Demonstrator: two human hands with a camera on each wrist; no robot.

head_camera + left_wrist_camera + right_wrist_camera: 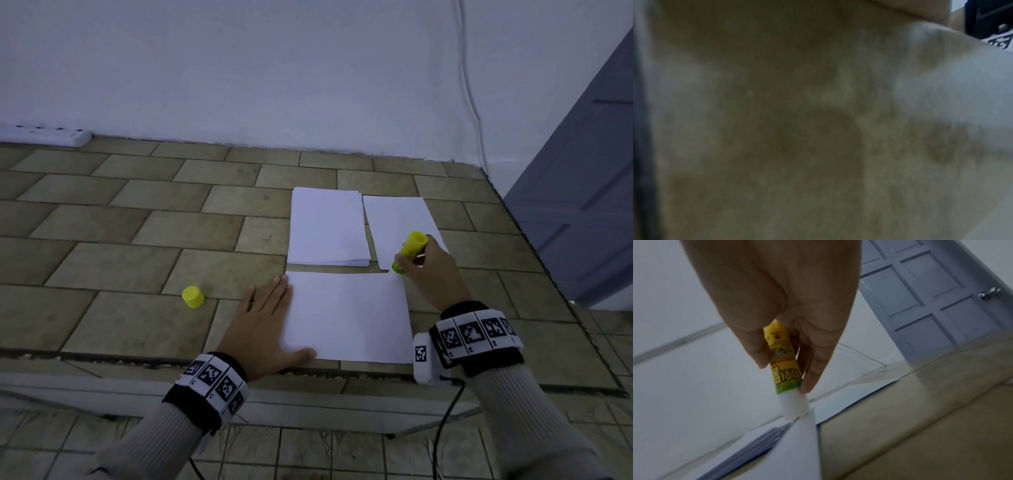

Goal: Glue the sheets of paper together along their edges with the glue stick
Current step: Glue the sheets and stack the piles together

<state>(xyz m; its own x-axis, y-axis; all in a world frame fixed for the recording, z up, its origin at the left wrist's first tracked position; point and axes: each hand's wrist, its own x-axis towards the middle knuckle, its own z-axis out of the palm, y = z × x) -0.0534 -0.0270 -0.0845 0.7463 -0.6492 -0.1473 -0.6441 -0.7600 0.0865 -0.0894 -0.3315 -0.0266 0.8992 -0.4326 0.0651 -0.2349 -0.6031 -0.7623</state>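
Nearest, on the counter, the left hand [265, 320] lies flat, pinning the near sheet [349, 315]; at its far right corner the right hand [430, 270] pinches the glue stick [409, 251] (uncapped). Pressing hard might crumple that corner.

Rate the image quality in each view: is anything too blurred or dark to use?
Head view: dim but sharp, wide-angle bending; left hand and glue stick are clear. Left wrist view: blurred, murky, nearly unusable. Right wrist view: stick sharp, floor and door soft.
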